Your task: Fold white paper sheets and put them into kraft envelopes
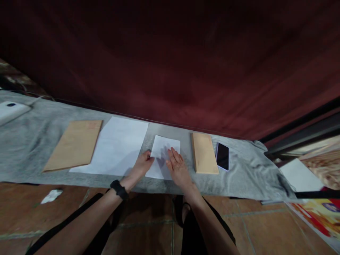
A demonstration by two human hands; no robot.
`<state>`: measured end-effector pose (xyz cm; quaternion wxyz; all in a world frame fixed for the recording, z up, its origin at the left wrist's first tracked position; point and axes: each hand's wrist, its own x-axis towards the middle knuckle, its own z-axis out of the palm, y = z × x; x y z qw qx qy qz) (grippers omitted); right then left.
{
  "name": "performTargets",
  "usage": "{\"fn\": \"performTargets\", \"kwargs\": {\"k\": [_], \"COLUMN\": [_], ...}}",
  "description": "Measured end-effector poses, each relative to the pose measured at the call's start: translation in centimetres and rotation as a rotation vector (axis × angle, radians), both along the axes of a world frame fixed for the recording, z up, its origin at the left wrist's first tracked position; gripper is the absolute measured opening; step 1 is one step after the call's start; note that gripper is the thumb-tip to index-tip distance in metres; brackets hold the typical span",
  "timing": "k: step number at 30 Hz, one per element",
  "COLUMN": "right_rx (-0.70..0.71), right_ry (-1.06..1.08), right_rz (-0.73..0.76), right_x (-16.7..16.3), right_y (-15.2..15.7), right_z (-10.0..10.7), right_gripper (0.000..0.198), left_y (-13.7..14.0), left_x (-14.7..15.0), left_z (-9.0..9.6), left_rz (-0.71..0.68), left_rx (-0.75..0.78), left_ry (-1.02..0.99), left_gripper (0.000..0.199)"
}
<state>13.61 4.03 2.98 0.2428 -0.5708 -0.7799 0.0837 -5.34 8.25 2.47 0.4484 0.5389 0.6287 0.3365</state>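
Paper (160, 160) lies beneath right fingers (174, 158); left fingers (147, 157) apparently touch its edge.

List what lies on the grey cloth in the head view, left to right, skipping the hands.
White object, brown board, large sheet, small sheet, tan block, phone.

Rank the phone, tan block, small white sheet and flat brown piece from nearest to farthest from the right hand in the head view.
From the right hand:
1. Small white sheet: beneath the fingers in this view.
2. Tan block: to its right.
3. Phone: farther right, past the block.
4. Flat brown piece: far left.
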Motion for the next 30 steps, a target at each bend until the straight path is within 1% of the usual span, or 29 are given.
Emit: {"fn": "performTargets", "kwargs": {"k": [2, 3, 7, 11, 14, 16, 18, 20, 23, 25, 27, 30], "right_rx": [-0.008, -0.006, 0.02, 0.038, 0.049, 0.05, 0.046, 0.038, 0.015, -0.015, -0.045, -0.056], "right_ry": [-0.09, -0.126, -0.213, -0.24, -0.259, -0.273, -0.285, -0.294, -0.314, -0.354, -0.413, -0.465], "right_rz": [-0.01, -0.018, -0.036, -0.002, 0.009, -0.001, -0.015, -0.024, -0.028, -0.009, 0.027, 0.033], "right_x": [0.0, 0.1, 0.6, 0.4, 0.3, 0.4, 0.5, 0.5, 0.5, 0.5, 0.5, 0.7], "right_y": [-0.8, -1.1, -1.9, -2.5, -2.9, -3.0, -3.0, -3.0, -2.9, -3.0, -3.1, -3.2], "right_z": [-0.8, -1.1, -2.0, -2.4, -2.7, -2.9, -3.0, -3.1, -3.0, -2.8, -2.5, -2.4], "right_gripper": [0.053, 0.053, 0.054, 0.055, 0.055, 0.056, 0.057, 0.057, 0.057, 0.056, 0.057, 0.058], "left_y": [0.1, 0.1, -0.1, -0.5, -1.2, -1.7, -2.1, -2.6, -3.6, -4.5, -5.5, -6.3], "left_x": [-0.1, -0.1, 0.0, 0.5, 0.8, 0.8, 0.7, 0.9, 1.9, 3.0, 3.9, 4.3], "left_z": [0.0, 0.1, 0.4, 0.7, 1.2, 1.7, 2.2, 2.4, 2.0, 1.2, 0.1, -1.1], "left_rz": [-0.024, -0.032, -0.056, -0.082, -0.107, -0.118, -0.132, -0.161, -0.281, -0.407, -0.475, -0.495], "left_rx": [0.035, 0.044, 0.06, 0.11, 0.094, 0.089, 0.148, 0.297, 0.595, 0.726, 0.755, 0.701], "left_ry": [0.12, 0.152, 0.27, 0.439, 0.576, 0.702, 0.834, 0.923, 0.904, 0.833, 0.788, 0.772], "left_gripper": [0.005, 0.006, 0.02, 0.035, 0.041, 0.042, 0.04, 0.037, 0.042, 0.052, 0.063, 0.071]}}
